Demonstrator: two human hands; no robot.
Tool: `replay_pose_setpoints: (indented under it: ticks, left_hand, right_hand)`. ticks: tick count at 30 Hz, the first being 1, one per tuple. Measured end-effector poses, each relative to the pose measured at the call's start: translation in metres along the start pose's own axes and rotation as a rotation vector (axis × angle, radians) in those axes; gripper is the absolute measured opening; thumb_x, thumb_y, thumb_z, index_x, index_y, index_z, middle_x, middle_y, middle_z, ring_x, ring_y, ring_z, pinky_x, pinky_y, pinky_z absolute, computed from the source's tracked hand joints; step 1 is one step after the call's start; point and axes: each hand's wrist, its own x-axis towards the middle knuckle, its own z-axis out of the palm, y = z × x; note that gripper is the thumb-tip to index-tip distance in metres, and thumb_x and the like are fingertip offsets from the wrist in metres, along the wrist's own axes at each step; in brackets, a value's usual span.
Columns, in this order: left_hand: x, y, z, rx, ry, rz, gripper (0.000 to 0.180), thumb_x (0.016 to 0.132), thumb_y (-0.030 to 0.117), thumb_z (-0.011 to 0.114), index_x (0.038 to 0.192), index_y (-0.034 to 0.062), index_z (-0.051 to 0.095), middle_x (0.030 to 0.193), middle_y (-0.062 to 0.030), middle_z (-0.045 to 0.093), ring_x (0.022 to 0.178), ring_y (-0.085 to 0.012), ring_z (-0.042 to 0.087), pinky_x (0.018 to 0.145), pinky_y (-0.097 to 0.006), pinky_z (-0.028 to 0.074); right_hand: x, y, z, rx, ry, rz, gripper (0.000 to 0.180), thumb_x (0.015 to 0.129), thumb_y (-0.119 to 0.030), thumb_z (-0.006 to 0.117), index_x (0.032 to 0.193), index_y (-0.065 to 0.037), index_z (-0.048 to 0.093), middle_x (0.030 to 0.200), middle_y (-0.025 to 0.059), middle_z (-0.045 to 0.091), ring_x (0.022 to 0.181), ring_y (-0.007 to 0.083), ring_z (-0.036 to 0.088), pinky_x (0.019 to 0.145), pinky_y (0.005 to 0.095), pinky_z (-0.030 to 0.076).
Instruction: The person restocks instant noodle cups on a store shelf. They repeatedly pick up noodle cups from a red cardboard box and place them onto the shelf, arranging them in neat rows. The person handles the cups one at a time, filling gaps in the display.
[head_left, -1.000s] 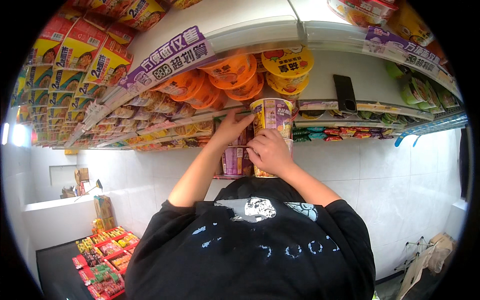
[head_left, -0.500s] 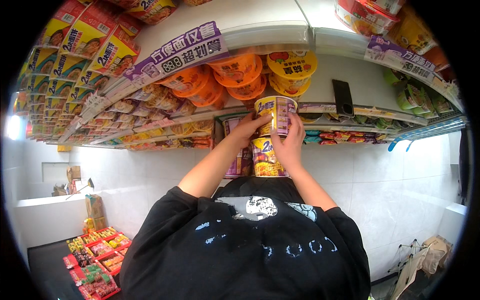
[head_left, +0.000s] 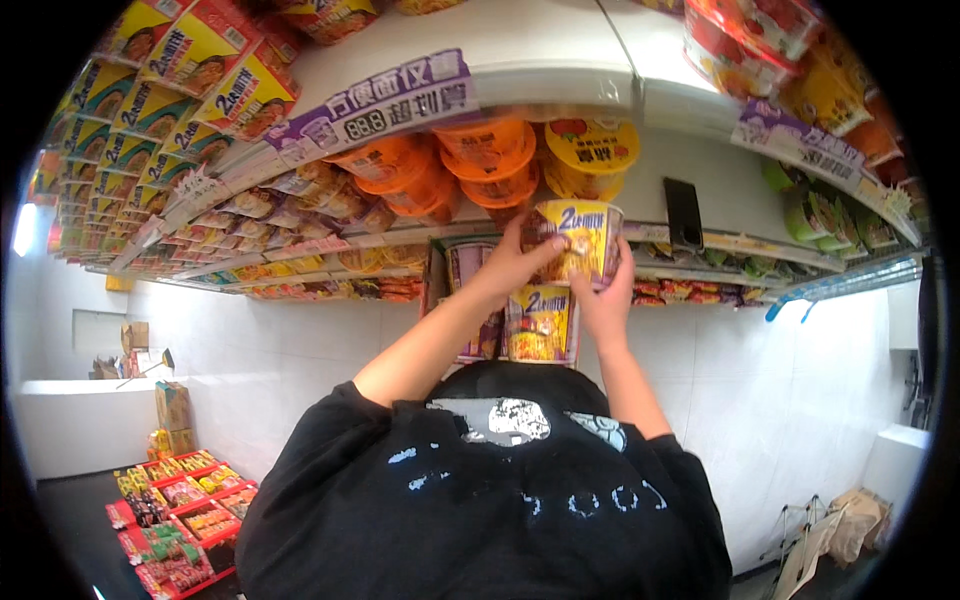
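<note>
A yellow and purple instant noodle cup (head_left: pixel 583 238) is gripped between my two hands in front of the shelf. My left hand (head_left: pixel 522 258) presses its left side, thumb across the front. Round the right and lower side curls my right hand (head_left: pixel 606 292). Just below stands another instant noodle cup (head_left: pixel 540 325) of like colours. Left of that, purple cups (head_left: pixel 468 262) sit in an open carton, partly hidden by my left forearm. Behind my hands are stacked orange noodle tubs (head_left: pixel 488 160) and yellow noodle tubs (head_left: pixel 592 150).
A black phone (head_left: pixel 684 213) lies on the shelf to the right. Purple price strips (head_left: pixel 370 105) line the shelf edge. Packed noodle boxes (head_left: pixel 150 110) fill the left shelves, and green tubs (head_left: pixel 820 215) stand far right. Red trays of snacks (head_left: pixel 205 520) are on the floor at lower left.
The held cup has turned, so its large printed front now faces me instead of its side panel. It has shifted slightly right, with both hands still on it.
</note>
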Motion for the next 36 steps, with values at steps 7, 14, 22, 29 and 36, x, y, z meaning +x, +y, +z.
replay_pose_setpoints:
  ticks: [7,14,22,29,36]
  left_hand:
    - [-0.035,0.03,0.002,0.184,-0.058,0.53,0.129,0.068,0.031,0.094,0.161,0.0067,0.007,0.152,-0.0239,0.038,0.14,-0.0324,0.042,0.117,-0.043,0.035]
    - [-0.081,0.065,-0.032,0.315,0.027,1.174,0.114,0.058,0.025,0.101,0.146,0.0128,0.029,0.14,-0.0179,0.041,0.133,-0.0318,0.047,0.11,-0.044,0.041]
    - [-0.059,0.259,-0.067,0.131,0.291,1.43,0.102,0.071,0.013,0.093,0.143,0.0166,0.02,0.136,-0.0142,0.044,0.126,-0.028,0.052,0.103,-0.044,0.05]
    - [0.039,0.362,-0.103,0.29,0.438,1.207,0.081,0.084,0.035,0.079,0.145,0.0001,0.039,0.136,-0.0286,0.054,0.117,-0.0424,0.06,0.093,-0.047,0.053]
    - [0.09,0.385,-0.118,0.627,0.671,1.008,0.11,0.068,0.044,0.092,0.145,0.0023,0.025,0.137,-0.025,0.053,0.125,-0.0335,0.057,0.104,-0.04,0.049]
  right_hand:
    - [-0.018,-0.048,-0.01,-0.259,0.073,-0.67,0.096,0.074,-0.028,0.082,0.151,-0.006,0.028,0.16,0.0285,0.02,0.148,0.0446,0.027,0.119,0.0519,0.029]
    - [-0.017,-0.065,-0.011,0.321,-0.078,-0.823,0.104,0.084,-0.059,0.07,0.161,-0.01,0.019,0.168,0.0219,0.005,0.154,0.0443,0.017,0.12,0.0583,0.021]
    - [-0.023,-0.03,0.016,-0.512,-0.493,-0.593,0.069,0.083,-0.035,0.074,0.141,-0.003,0.052,0.15,0.0237,0.044,0.138,0.043,0.041,0.114,0.0536,0.032]
    - [-0.023,-0.019,0.024,-0.606,-0.469,-0.596,0.052,0.08,-0.031,0.072,0.126,-0.008,0.064,0.128,0.0138,0.061,0.121,0.036,0.052,0.102,0.0494,0.039]
    - [-0.025,-0.02,0.02,-0.593,-0.456,-0.565,0.048,0.083,-0.033,0.069,0.124,-0.009,0.068,0.122,0.0116,0.063,0.116,0.0322,0.055,0.101,0.0467,0.04]
